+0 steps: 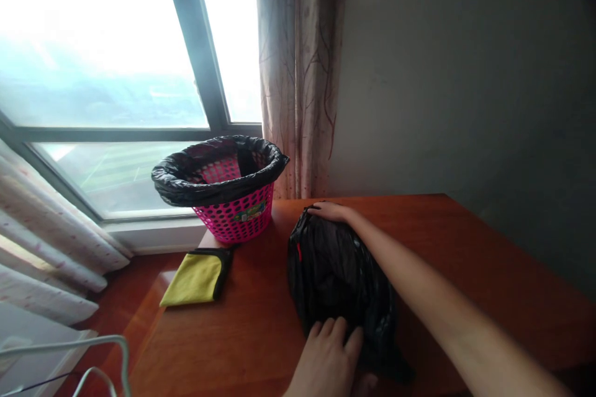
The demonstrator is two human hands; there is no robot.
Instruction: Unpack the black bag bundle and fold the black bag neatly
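Apparently bending the fingers of the left hand [321,356] over the near part of the black bag [330,254], with the thumb standing apart to the right; losing the fingertips in dark film, so not being able to tell whether pinching or merely pressing. Laying the fingers of the right hand [328,211] across the far end, seemingly palm down; again not being able to tell how firmly closing. Having the bag between both hands this way, crumpled and glinting on the wooden table [246,341], and showing a small red mark [299,252] on the left side.

Probably being at the step of spreading or straightening the bag, judging by the hands' places at opposite ends. Calling next, most likely, for a surer hold on both ends and an even, gentle pull without tearing thin film.

Farther out, not touching the yellow cloth [193,279], lying near the table's left edge, nor the pink basket [228,223] just behind, standing upright and wearing a black liner [218,193] folded over the rim. Beyond that, facing the patterned curtain [302,74] and the bright window [93,62].
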